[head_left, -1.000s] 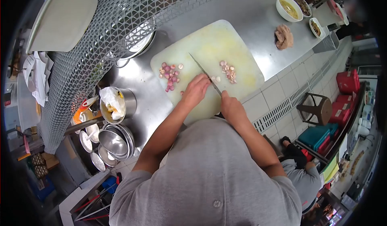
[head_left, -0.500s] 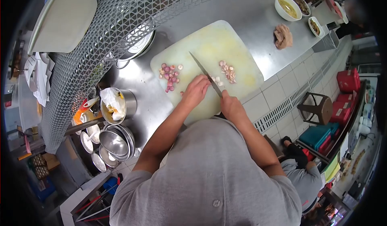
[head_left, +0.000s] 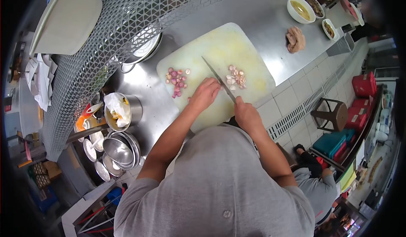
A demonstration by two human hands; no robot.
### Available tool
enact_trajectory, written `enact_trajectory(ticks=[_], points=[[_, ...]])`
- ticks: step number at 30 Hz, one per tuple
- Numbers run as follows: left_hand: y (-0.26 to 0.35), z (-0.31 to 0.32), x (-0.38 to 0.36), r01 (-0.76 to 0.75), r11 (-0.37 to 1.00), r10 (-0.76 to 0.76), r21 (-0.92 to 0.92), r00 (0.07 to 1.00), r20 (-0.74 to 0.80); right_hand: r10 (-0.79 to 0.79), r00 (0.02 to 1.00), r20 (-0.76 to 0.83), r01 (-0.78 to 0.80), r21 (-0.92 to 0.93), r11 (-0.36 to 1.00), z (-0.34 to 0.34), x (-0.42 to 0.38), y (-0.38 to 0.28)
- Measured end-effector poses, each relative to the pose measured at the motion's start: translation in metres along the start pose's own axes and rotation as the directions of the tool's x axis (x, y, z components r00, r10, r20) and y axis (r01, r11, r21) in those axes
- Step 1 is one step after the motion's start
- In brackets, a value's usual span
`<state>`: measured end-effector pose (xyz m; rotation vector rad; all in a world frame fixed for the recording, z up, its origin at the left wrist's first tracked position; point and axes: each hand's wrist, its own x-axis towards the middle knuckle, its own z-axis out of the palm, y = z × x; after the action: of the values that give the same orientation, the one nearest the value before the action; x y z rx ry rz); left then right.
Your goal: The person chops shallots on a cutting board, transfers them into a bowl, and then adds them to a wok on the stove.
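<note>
My right hand (head_left: 247,115) is wrapped round the handle of a long kitchen knife (head_left: 214,73), whose blade slants across the pale cutting board (head_left: 207,46). Close against the blade's left side, my left hand (head_left: 205,94) has its fingers curled and pressed down on the board. Whatever lies under those fingertips is hidden. Left of the blade sits a pile of whole purple-pink shallots (head_left: 176,83), with a single small piece near my left wrist. To the right of the blade lie pale cut shallots (head_left: 237,77).
The board rests on a steel counter (head_left: 182,23). A crumpled brownish cloth (head_left: 295,39) and a white bowl of yellow liquid (head_left: 300,9) stand at upper right. Steel pot (head_left: 134,110) and stacked metal bowls (head_left: 119,150) are on the left. A seated person (head_left: 313,186) is at lower right.
The knife and my right hand have shifted slightly right. White pieces that lay against the blade now sit farther up, beside the cut pile. My left hand stays almost in place.
</note>
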<state>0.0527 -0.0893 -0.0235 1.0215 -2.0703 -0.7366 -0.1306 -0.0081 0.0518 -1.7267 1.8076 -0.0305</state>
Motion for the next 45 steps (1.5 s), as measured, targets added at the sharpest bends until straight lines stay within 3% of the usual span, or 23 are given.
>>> enact_trajectory(ticks=[22, 24, 26, 28, 30, 31, 33, 36, 39, 45], points=[[0.005, -0.002, -0.002, -0.009, 1.000, 0.010, 0.017, 0.999, -0.054, -0.015, 1.000, -0.020, 0.016, 0.052, 0.999, 0.010, 0.005, -0.004], [0.005, -0.012, -0.002, -0.007, 1.000, 0.008, 0.016, 0.998, -0.055, -0.067, 0.995, -0.072, 0.073, 0.076, 0.994, 0.026, 0.011, 0.006], [-0.001, -0.043, 0.001, 0.020, 0.976, 0.049, 0.216, 0.949, -0.311, -0.054, 0.997, -0.046, 0.057, 0.065, 0.996, 0.005, 0.008, -0.003], [-0.008, -0.084, 0.008, 0.300, 0.936, -0.213, 0.182, 0.899, -0.382, -0.026, 0.999, -0.022, 0.027, 0.057, 0.998, -0.002, 0.003, -0.005], [-0.036, -0.111, 0.003, 0.377, 0.861, -0.295, 0.341, 0.917, -0.268, -0.041, 0.998, -0.046, 0.044, 0.080, 0.996, 0.000, -0.002, -0.007], [-0.046, -0.114, -0.001, 0.379, 0.858, -0.297, 0.346, 0.917, -0.268, -0.043, 0.998, -0.044, 0.047, 0.084, 0.995, 0.006, -0.002, -0.005], [-0.059, -0.120, 0.008, 0.446, 0.828, -0.458, 0.339, 0.888, -0.049, -0.056, 0.997, -0.052, 0.058, 0.052, 0.997, 0.010, 0.006, -0.004], [-0.065, -0.122, 0.024, 0.441, 0.804, -0.497, 0.398, 0.867, 0.044, -0.046, 0.998, -0.036, 0.048, 0.055, 0.997, -0.001, -0.001, -0.008], [-0.072, -0.121, 0.038, 0.476, 0.823, -0.531, 0.311, 0.838, 0.122, -0.055, 0.998, 0.026, 0.054, 0.039, 0.998, 0.009, 0.001, -0.004], [-0.075, -0.121, 0.039, 0.484, 0.847, -0.517, 0.221, 0.846, 0.129, -0.102, 0.995, -0.013, 0.102, 0.016, 0.995, 0.002, -0.004, -0.002]])
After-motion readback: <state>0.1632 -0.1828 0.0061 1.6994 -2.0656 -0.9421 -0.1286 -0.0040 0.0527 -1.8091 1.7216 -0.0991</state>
